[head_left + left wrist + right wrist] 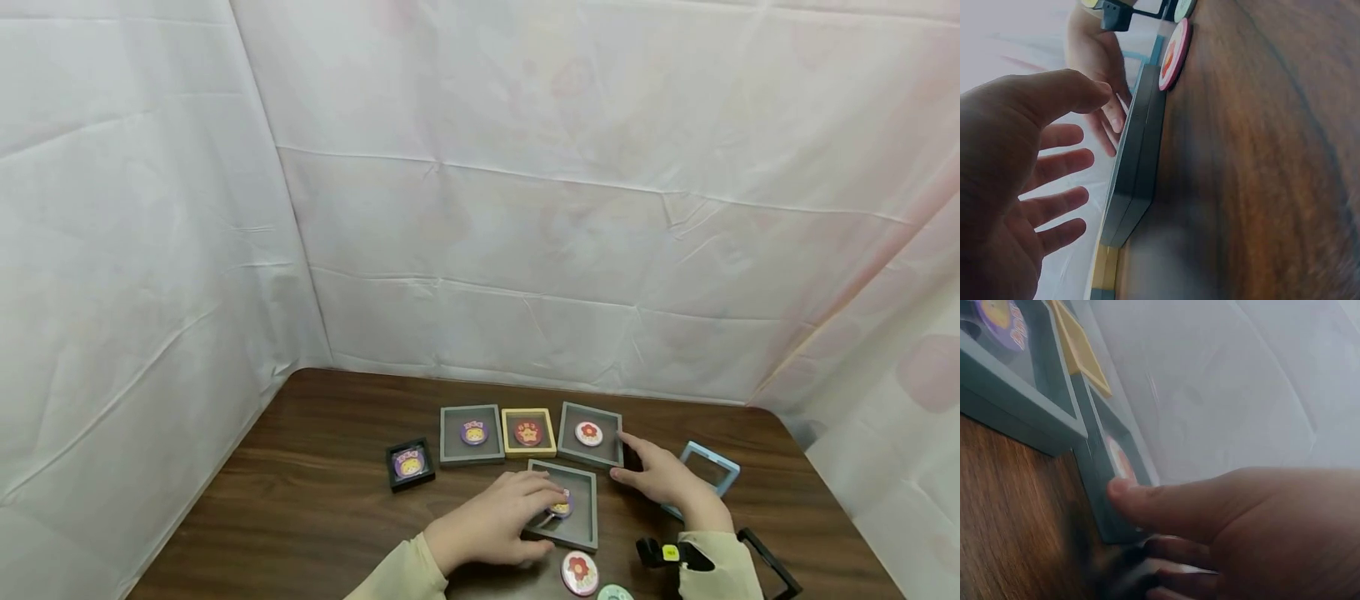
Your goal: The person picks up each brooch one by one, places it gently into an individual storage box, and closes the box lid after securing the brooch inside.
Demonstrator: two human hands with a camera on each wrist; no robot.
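My left hand (495,518) hovers over the front grey frame (585,533), which has a purple badge (564,505) in it, partly hidden by the fingers. In the left wrist view the fingers (1063,165) are spread and loosely bent, with nothing between them. My right hand (666,477) is at the right edge of another grey frame (613,446), which holds a white badge with a red flower (588,433). Its thumb (1147,503) overlaps that frame's side in the right wrist view; firm contact cannot be told.
A yellow frame (529,453), a third grey frame (472,460) and a small black frame (412,485) hold badges. Loose flower (580,573) and green (614,592) badges lie in front. A blue frame (731,473) and a black frame (772,562) are at the right.
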